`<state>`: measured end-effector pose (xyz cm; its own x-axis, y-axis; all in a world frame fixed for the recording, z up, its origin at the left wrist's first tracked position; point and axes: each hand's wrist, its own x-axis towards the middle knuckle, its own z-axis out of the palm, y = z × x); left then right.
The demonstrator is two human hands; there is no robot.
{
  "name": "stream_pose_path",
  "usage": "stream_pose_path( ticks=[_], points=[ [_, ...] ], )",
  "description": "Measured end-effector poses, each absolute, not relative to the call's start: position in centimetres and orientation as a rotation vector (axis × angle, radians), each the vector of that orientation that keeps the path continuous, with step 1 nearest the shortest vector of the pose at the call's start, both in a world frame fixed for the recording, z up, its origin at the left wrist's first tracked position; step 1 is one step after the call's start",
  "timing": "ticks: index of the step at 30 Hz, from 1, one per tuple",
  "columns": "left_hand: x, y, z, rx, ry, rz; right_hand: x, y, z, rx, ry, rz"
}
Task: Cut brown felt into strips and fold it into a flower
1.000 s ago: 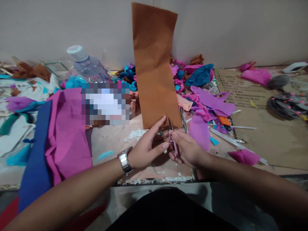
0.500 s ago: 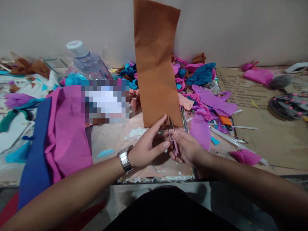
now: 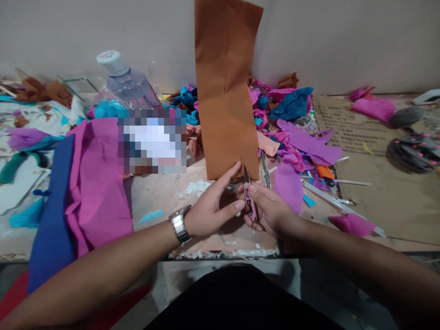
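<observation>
My right hand [image 3: 270,206] is closed around a pair of small scissors [image 3: 250,201] with pink handles, their dark blades pointing away from me at the paper's near edge. A long strip of brown crepe paper [image 3: 227,105] rises in front of me towards the wall. Just ahead of the scissor tips a short, thin line shows in it, perhaps a slit. My left hand [image 3: 215,201], with a metal watch at the wrist, has its index finger lying on the paper's lower edge. Its thumb stretches towards the scissors; the other fingers are largely hidden under the paper.
Pink paper [image 3: 103,183] and blue paper [image 3: 55,197] lie at the left. A clear bottle [image 3: 132,87] stands behind a pixelated patch. Crumpled scraps [image 3: 292,105] and purple paper [image 3: 288,183] lie right of the strip, beside flat cardboard [image 3: 371,192].
The view has shifted slightly, moving most things a little to the right and up. Both hands keep nearly the same pose at the paper's lower edge, with the scissors still in my right hand.
</observation>
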<state>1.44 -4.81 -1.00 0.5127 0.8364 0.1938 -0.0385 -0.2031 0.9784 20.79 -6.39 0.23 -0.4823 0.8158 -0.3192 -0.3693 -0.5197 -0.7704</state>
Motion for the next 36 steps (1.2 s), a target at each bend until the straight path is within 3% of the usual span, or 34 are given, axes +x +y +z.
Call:
stream_pose_path(
  ticks=[36],
  points=[
    [1.74, -5.02, -0.76, 1.423, 0.63, 0.907, 20.84, -6.33, 0.35, -0.9, -0.836, 2.078]
  ],
)
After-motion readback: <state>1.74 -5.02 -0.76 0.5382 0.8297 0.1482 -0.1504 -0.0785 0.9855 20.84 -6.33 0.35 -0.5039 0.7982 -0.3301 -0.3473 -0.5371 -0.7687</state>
